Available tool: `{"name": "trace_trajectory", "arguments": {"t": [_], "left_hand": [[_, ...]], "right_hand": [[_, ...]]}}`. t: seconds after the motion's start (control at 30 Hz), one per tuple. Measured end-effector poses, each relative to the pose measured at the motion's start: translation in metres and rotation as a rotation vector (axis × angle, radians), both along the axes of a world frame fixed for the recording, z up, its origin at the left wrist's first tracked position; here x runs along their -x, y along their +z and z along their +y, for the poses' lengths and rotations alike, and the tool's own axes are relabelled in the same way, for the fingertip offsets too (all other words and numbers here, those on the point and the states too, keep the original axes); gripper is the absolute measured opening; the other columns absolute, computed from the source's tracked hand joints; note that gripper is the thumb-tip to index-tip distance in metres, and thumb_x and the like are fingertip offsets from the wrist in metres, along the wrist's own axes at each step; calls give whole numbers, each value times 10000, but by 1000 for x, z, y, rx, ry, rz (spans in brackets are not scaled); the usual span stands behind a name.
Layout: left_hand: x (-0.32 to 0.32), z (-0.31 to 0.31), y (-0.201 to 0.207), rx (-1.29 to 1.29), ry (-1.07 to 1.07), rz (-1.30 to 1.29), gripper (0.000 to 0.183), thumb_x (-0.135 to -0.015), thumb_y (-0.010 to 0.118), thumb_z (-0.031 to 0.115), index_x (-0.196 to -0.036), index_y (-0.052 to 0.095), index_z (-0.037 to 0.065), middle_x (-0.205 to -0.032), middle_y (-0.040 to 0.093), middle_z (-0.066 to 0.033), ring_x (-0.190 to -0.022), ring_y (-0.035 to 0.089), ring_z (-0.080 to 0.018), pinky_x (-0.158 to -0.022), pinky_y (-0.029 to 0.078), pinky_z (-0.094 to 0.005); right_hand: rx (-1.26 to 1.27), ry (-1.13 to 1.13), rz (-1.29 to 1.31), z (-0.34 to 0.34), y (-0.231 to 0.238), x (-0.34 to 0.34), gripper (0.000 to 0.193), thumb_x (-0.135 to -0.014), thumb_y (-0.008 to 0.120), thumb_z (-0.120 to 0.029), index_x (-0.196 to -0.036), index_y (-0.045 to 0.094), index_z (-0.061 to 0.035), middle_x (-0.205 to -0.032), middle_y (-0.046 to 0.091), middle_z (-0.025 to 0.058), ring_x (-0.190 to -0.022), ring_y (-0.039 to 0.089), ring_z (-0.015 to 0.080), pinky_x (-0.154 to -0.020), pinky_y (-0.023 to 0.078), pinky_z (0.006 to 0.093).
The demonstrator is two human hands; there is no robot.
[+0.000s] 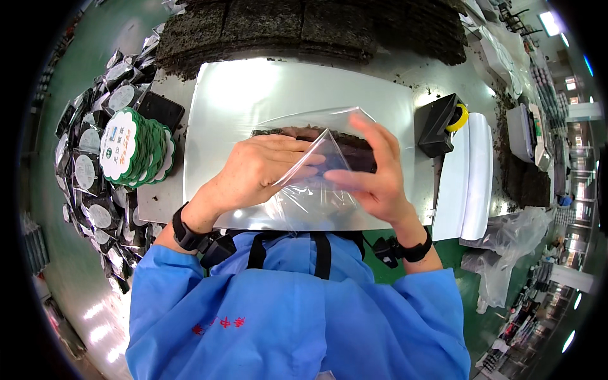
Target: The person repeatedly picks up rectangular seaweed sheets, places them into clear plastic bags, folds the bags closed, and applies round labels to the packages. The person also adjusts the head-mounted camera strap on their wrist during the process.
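Observation:
Clear plastic film [297, 196] lies on a pale board [221, 101], part of it folded up into a pointed flap. Beneath the film shows a dark, rough-edged block of pressed dried sheets, like seaweed [360, 158]. My left hand [263, 168] lies over the block's left part, fingers stretched flat, with the fingertips behind the raised flap. At the block's right end is my right hand [383, 171], its thumb and fingers spread wide apart around the film. Whether its fingertips touch the film, I cannot tell.
Dark sheet stacks [266, 28] line the far side. Left of the board are round green-edged labels [123, 149], a black box [161, 111] and a heap of dark packages [88, 171]. To the right stand a tape dispenser [437, 126], white paper [465, 183] and crumpled plastic [500, 259].

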State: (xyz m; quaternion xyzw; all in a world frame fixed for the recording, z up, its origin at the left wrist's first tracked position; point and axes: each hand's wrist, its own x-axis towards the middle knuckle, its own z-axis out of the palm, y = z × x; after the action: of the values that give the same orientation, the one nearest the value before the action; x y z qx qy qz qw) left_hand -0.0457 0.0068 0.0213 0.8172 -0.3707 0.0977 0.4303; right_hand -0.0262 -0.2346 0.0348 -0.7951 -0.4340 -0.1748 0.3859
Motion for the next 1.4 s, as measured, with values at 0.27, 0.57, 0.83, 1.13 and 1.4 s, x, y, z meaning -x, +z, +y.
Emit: {"name": "trace_trajectory", "arguments": {"t": [0.27,0.57,0.83,1.13,1.4], "left_hand": [[1,7,-1,-34,-57,3,257,-751,708,60,-1007,733,66,-1122,697,-69,-1131,624,-277,-931,513,-379],[-7,11,3,-22,-104,118,271,-834,659,85,-1100,701,58,-1155,681,-88,-1170,591,-304,-980,479,-406],[2,12,7,-13,-5,59,339,-757,749,201,-1012,688,-13,-1076,688,-132,-1039,630,-321,-879,496,-401],[-17,-3,10,86,423,94,453,-712,803,91,-1120,617,28,-929,701,-93,-768,675,-230,-729,526,-300],[-50,12,3,260,47,1070,425,-749,754,-23,-1146,604,-42,-873,718,-78,-753,646,-104,-696,519,-241]], "right_hand": [[-63,134,114,-16,23,10,503,-677,834,-219,-1111,644,-48,-1219,635,125,-1076,576,322,-897,466,400],[149,144,351,-4,18,12,752,-693,816,-177,-1335,464,-5,-1134,679,66,-989,605,290,-878,472,377],[-6,-46,838,5,12,11,320,-837,598,70,-1148,526,61,-935,732,132,-859,672,156,-797,528,269],[-24,-135,1117,8,20,3,283,-830,593,63,-1107,537,53,-915,735,124,-865,672,146,-768,521,261],[-123,-310,579,-31,7,-22,513,-719,753,28,-1204,590,-3,-1041,692,97,-918,630,168,-881,469,284]]}}
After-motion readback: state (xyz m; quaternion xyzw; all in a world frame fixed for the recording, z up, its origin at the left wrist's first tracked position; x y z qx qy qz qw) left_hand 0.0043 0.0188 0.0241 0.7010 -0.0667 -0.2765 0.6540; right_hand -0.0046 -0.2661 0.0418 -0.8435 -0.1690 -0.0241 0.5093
